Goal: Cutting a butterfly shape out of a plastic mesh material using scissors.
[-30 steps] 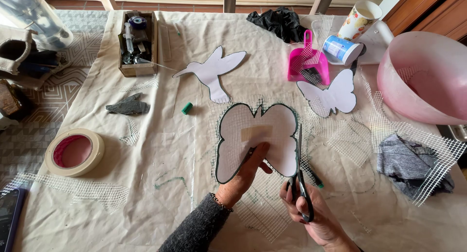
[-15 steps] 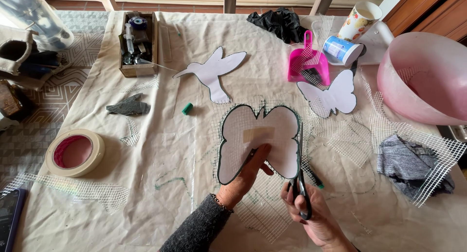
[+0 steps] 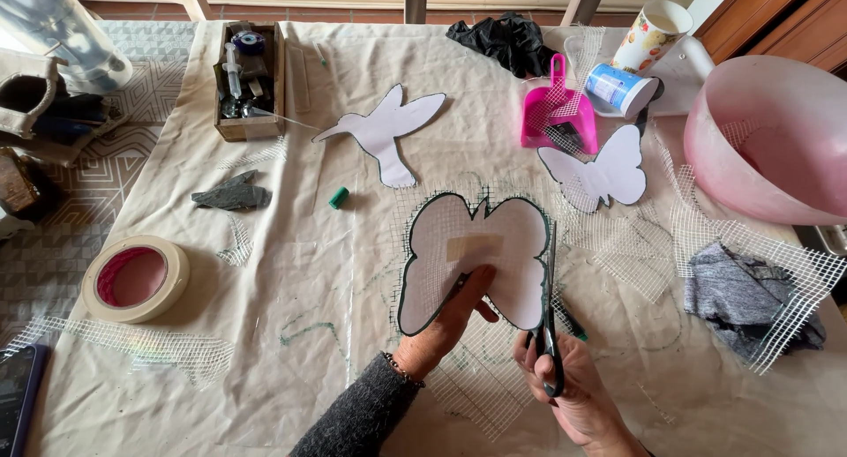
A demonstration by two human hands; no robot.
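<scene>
The right hand (image 3: 573,395) is clenched through the handles of the scissors (image 3: 549,320), whose long axis points away from the person — the blades lie along the right edge of the butterfly template (image 3: 472,258). The left hand (image 3: 445,325) presses flat, fingers spread, on the template's lower middle, gripping nothing. The template lies on white mesh (image 3: 476,382), just left of the blades — the right hand is nearer that edge.

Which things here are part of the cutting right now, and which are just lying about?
In use: left hand pressing the large butterfly template onto white mesh; right hand working scissors.

Lying about: tape roll, bird cutout, small butterfly cutout, pink scoop, pink bowl, grey cloth.
</scene>
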